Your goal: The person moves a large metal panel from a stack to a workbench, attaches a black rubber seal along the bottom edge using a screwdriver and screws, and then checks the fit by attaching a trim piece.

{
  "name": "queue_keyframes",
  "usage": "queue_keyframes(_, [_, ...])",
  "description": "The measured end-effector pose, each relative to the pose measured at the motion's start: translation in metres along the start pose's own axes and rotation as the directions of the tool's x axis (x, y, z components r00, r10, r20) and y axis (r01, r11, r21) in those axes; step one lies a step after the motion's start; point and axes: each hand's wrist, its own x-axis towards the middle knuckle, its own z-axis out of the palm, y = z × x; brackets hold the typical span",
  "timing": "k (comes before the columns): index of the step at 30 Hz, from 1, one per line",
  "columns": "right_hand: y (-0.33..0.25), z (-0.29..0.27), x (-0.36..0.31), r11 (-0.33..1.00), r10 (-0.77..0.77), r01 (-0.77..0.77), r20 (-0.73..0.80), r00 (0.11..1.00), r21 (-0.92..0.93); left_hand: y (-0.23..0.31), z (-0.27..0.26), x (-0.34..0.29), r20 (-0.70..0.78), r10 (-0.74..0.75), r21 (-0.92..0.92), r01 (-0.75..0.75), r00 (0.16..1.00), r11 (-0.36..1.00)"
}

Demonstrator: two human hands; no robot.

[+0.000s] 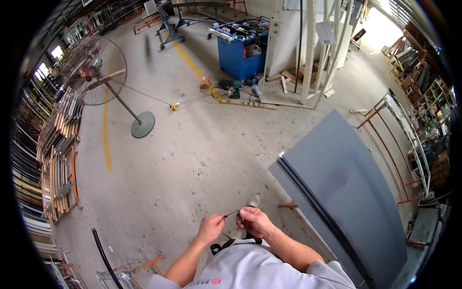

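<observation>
In front of my waist, both hands are raised close together. My left hand (211, 228) is closed in a pinch on a thin dark strip (232, 213), too small to tell its kind. My right hand (255, 222) pinches at the strip's other end, its fingers curled and the tip hidden among them. To the right of my hands lies a large grey panel (353, 176) on a stand. Long black profiles (315, 204) run side by side along the panel's near left part.
A pedestal fan (143, 124) stands at the left, its cord crossing the floor. Further off are a blue cart (240, 57) loaded with tools, power tools (230, 84) on the floor and a pale upright frame (308, 62). Racks of profiles (60, 168) line the left; a long black profile (105, 257) rises lower left.
</observation>
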Motion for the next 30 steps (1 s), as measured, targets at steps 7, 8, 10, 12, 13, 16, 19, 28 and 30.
queue_keyframes(7, [-0.117,0.028,0.150,0.991,0.122,-0.114,0.132,0.984,-0.065,-0.021,-0.044,0.122,-0.039,-0.368,-0.040,0.367,0.929,0.930])
queue_keyframes(8, [-0.137,0.037,0.165,0.986,0.157,-0.146,0.136,0.978,-0.083,-0.023,-0.050,0.145,-0.084,-0.330,-0.074,0.325,0.940,0.943])
queue_keyframes(10, [-0.171,0.039,0.208,0.993,0.118,-0.114,0.196,0.974,-0.031,-0.021,-0.068,0.190,-0.122,-0.294,-0.096,0.283,0.948,0.954])
queue_keyframes(12, [-0.212,0.049,0.243,0.997,0.072,-0.075,0.205,0.976,0.007,-0.015,-0.090,0.237,-0.083,-0.351,-0.152,0.336,0.933,0.930])
queue_keyframes(13, [-0.232,0.048,0.259,0.997,0.075,-0.078,0.197,0.977,0.006,-0.021,-0.094,0.258,-0.078,-0.354,-0.159,0.339,0.932,0.927])
queue_keyframes(16, [-0.288,0.049,0.302,0.984,0.014,-0.026,0.066,0.998,0.177,-0.045,-0.112,0.323,0.057,-0.361,-0.434,0.349,0.931,0.831])
queue_keyframes(19, [-0.325,0.039,0.357,0.972,-0.056,0.053,0.006,0.998,0.227,-0.065,-0.134,0.394,0.078,-0.376,-0.609,0.342,0.924,0.716])
queue_keyframes(28, [-0.450,0.067,0.529,0.988,-0.155,0.147,-0.331,0.931,-0.047,-0.162,-0.233,0.667,0.128,-0.404,-0.865,0.301,0.906,0.402])
queue_keyframes(30, [-0.487,0.088,0.554,0.889,-0.351,0.247,-0.226,0.909,-0.385,-0.165,-0.267,0.723,0.149,-0.371,-0.858,0.307,0.916,0.411])
